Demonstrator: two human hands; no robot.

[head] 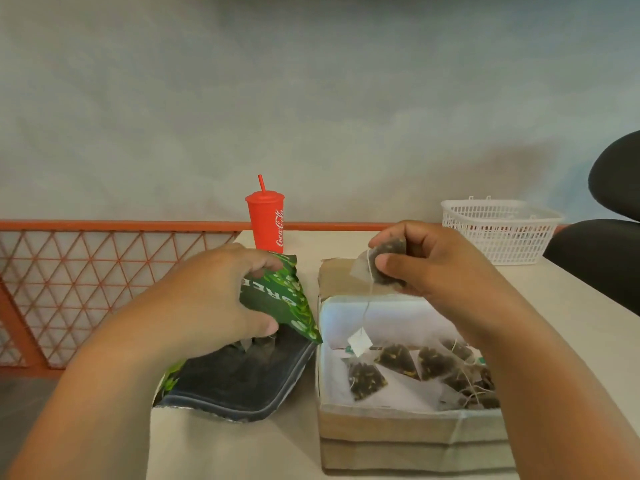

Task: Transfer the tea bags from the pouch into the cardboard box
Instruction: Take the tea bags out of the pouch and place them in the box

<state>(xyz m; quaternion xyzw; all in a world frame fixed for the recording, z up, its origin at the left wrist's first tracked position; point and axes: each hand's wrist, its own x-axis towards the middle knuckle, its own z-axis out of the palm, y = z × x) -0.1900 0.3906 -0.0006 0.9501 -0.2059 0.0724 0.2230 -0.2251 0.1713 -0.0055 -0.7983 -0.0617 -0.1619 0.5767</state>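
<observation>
A green tea pouch stands open on the table, its dark mouth facing me. My left hand grips its upper edge. To the right sits the open cardboard box with a white lining; several pyramid tea bags lie inside. Above the box's far side, my right hand pinches one tea bag. Its string hangs down to a white tag over the box.
A red Coca-Cola cup with a straw stands behind the pouch. A white plastic basket is at the far right of the table. An orange mesh railing runs along the left; a black chair is at the right.
</observation>
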